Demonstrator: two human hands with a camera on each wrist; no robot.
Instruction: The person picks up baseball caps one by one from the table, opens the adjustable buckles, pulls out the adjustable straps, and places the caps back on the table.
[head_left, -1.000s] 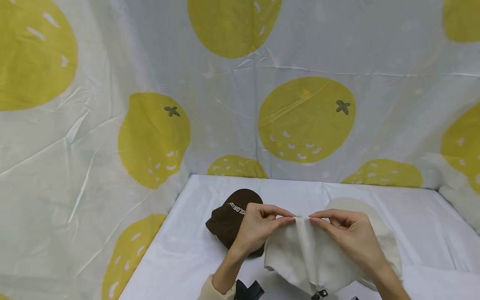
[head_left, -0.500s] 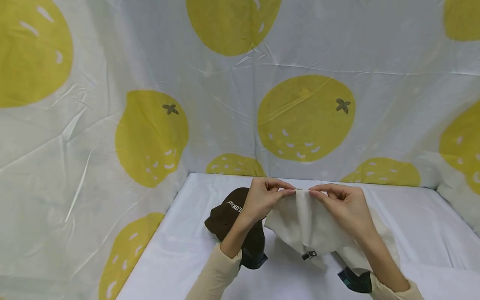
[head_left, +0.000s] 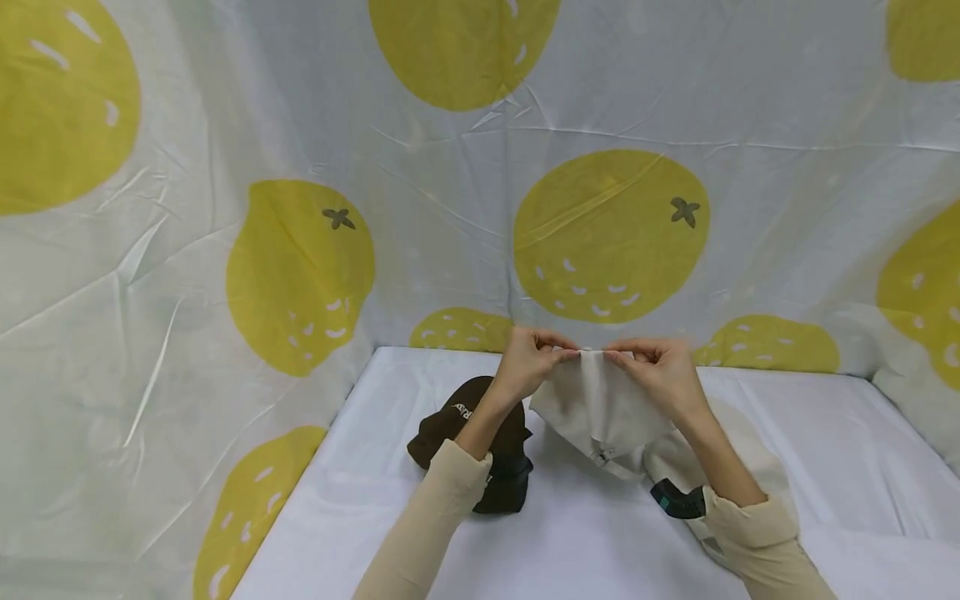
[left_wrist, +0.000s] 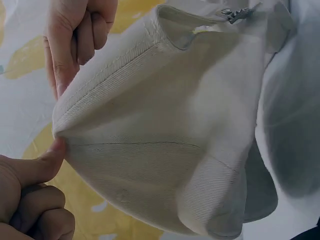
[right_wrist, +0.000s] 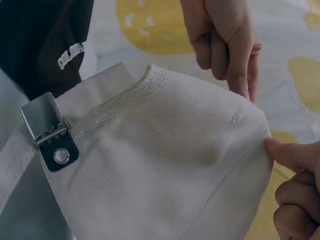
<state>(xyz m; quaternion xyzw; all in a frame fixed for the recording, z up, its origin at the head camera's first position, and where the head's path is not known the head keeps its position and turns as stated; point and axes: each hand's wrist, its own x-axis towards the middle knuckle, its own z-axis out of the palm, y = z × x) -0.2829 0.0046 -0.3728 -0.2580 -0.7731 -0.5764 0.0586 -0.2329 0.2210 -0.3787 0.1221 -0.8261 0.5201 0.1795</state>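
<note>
A cream baseball cap (head_left: 585,408) hangs between both hands above the white table, its crown uppermost. My left hand (head_left: 525,365) pinches the crown's top fabric between thumb and fingers. Close beside it, my right hand (head_left: 663,375) pinches the same top edge. In the right wrist view, the cap's strap carries a metal clasp (right_wrist: 52,137), which hangs at the lower end. The left wrist view shows the curved back opening (left_wrist: 185,32) and seams running to the pinched point. Behind my right forearm, a second cream cap (head_left: 750,446) lies on the table, partly hidden.
A dark brown cap (head_left: 450,429) with white lettering lies at the left, partly behind my left forearm. A white cloth covers the table (head_left: 570,550). At the back and left hangs a curtain (head_left: 442,208) printed with yellow lemons. A dark device (head_left: 678,500) sits at my right wrist.
Both hands have raised the pinched cream cap and moved it farther from me, slightly leftward. More of the forearms and of the cap on the table shows. The brown cap stays put.
</note>
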